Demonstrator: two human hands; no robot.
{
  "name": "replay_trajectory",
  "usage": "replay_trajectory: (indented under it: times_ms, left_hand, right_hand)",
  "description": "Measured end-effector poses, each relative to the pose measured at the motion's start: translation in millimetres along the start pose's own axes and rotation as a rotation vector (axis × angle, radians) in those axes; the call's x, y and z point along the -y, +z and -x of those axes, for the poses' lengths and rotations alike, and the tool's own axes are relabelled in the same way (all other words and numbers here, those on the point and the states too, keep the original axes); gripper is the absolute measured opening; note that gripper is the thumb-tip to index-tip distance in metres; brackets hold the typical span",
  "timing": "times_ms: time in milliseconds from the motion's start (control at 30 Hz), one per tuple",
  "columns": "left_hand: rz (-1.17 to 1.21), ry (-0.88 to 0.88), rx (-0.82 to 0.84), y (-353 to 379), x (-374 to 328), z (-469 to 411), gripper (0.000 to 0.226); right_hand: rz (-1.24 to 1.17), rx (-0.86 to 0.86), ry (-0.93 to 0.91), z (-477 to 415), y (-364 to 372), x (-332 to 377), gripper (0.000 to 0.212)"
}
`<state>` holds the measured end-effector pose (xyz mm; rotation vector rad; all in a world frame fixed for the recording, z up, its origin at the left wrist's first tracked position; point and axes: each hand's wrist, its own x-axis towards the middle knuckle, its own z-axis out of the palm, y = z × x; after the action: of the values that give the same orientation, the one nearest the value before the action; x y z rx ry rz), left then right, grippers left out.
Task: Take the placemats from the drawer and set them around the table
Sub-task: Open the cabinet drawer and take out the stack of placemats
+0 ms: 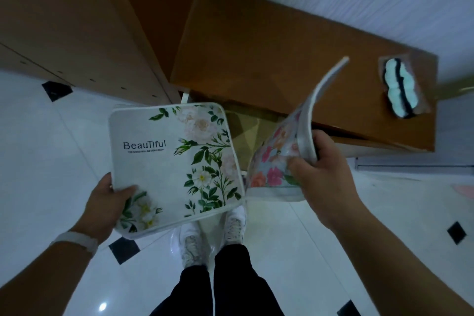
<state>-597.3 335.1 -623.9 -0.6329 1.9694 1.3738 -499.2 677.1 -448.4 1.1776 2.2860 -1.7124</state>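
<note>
Gripping the near left corner of a white placemat printed with green leaves, pale roses and the word "Beautiful", the left hand has its thumb on top and its fingers hidden beneath, and the mat lies almost flat and face up in the air. The right hand pinches a second placemat, this one with pink and orange flowers, thumb on the printed face and fingers curled behind; its far end bends upward. Between the two mats shows the open drawer, under the edge of a brown wooden sideboard. On the sideboard's right end lies a clear packet of pale and dark items. A white wristband circles the left wrist. Below, white shoes stand on a white tiled floor with black diamond insets.
</note>
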Motion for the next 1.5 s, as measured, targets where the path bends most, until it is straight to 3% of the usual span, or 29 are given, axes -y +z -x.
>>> replay_trajectory:
  times_ms: [167,400,633,800,933,1067,1233,1333,1500]
  left_hand:
    - [0.016,-0.012,0.043,-3,-12,8,0.035]
    - [0.141,-0.062,0.036,-12,-5,9,0.024]
    - [0.196,-0.148,0.027,-36,23,0,0.021]
    - [0.197,-0.160,0.009,-30,28,-7,0.037]
    - [0.015,-0.040,-0.023,-19,28,-15,0.030]
    - [0.061,-0.062,-0.018,-12,28,-23,0.043]
    - [0.138,-0.093,-0.051,-10,24,-35,0.031]
    - [0.118,-0.100,-0.042,-9,19,-39,0.034]
    - [0.126,-0.117,-0.016,-8,21,-44,0.038]
  right_hand:
    - [-0.120,0.136,-0.065,31,24,46,0.030]
    - [-0.182,0.408,-0.149,52,82,73,0.031]
    - [-0.028,0.265,0.137,3,120,-20,0.022]
    - [0.143,0.360,0.319,-39,120,-93,0.028]
    - [0.339,0.385,0.315,-67,128,-136,0.030]
    - [0.381,0.454,0.310,-78,134,-131,0.025]
    - [0.429,0.552,0.268,-88,144,-124,0.033]
    - [0.447,0.545,0.277,-92,148,-129,0.037]
    - [0.437,0.153,0.231,-97,153,-150,0.067]
